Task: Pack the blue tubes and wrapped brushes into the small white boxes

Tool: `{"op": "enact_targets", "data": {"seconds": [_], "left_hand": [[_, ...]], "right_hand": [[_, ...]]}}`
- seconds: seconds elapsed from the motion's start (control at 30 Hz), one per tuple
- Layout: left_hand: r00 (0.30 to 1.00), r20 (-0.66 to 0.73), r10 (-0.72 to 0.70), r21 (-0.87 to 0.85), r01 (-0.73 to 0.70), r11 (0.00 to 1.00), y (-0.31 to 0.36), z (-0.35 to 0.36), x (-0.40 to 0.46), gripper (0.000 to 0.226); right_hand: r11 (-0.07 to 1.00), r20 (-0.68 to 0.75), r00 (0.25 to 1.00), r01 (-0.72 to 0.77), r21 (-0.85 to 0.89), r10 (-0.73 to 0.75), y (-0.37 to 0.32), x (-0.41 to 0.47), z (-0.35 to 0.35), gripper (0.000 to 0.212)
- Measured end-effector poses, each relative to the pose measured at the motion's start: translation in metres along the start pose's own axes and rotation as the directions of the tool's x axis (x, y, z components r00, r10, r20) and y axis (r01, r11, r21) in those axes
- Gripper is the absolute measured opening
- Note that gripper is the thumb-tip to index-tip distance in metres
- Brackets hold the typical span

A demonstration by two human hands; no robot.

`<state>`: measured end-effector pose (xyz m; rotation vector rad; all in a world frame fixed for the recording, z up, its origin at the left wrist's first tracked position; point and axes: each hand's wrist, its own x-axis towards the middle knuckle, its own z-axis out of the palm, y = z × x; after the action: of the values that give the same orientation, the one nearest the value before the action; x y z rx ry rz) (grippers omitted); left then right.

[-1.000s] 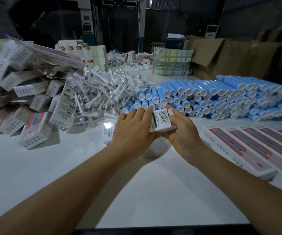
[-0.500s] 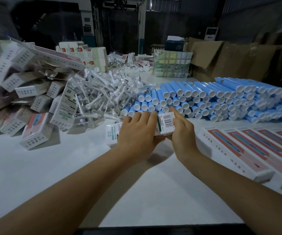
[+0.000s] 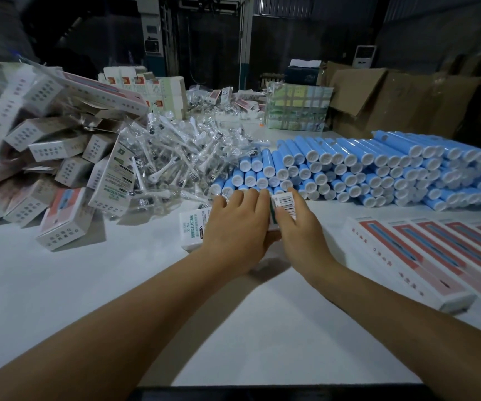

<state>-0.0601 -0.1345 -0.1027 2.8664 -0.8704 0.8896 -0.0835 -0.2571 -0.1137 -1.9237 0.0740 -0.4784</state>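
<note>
— What is standing behind the white table [image 3: 60, 285]?
— A dark wall is running along its far side, with a pale doorframe [image 3: 249, 41] rising there.
— And right of that doorframe?
— Brown cardboard cartons [image 3: 392, 102] are leaning, dim light falling.

Both hands have slid forward across the white tabletop [image 3: 89, 285], carrying the small white cardboard box with the barcode label [image 3: 284, 204] up to the caps of the stacked blue plastic tubes [image 3: 349, 169]; the left hand [image 3: 237, 227] now uncovers more of the box's green-lettered end behind its fingers, the right hand [image 3: 298, 227] pinching nearer the barcode
</note>
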Motion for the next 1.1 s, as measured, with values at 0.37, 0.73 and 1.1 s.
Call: {"op": "enact_targets", "data": {"seconds": [0.37,0.73,1.1], "left_hand": [[0.999,-0.05,-0.003,-0.013,0.002,1.0,-0.005,0.01,0.003,0.068],[0.876,0.108,-0.47,-0.994,0.081,-0.076,-0.007,-0.048,0.02,0.047],[0.719,0.506,-0.477,-0.814,0.217,-0.538,-0.016,-0.021,0.023,0.056]], "right_hand": [[0.961,0.167,0.978,-0.165,0.222,0.129,-0.002,0.005,-0.004,0.063],[0.967,0.083,0.967,0.23,0.111,-0.239,-0.018,-0.005,-0.007,0.049],[0.953,0.185,0.948,0.282,-0.113,-0.258,-0.016,-0.005,-0.006,0.064]]}}
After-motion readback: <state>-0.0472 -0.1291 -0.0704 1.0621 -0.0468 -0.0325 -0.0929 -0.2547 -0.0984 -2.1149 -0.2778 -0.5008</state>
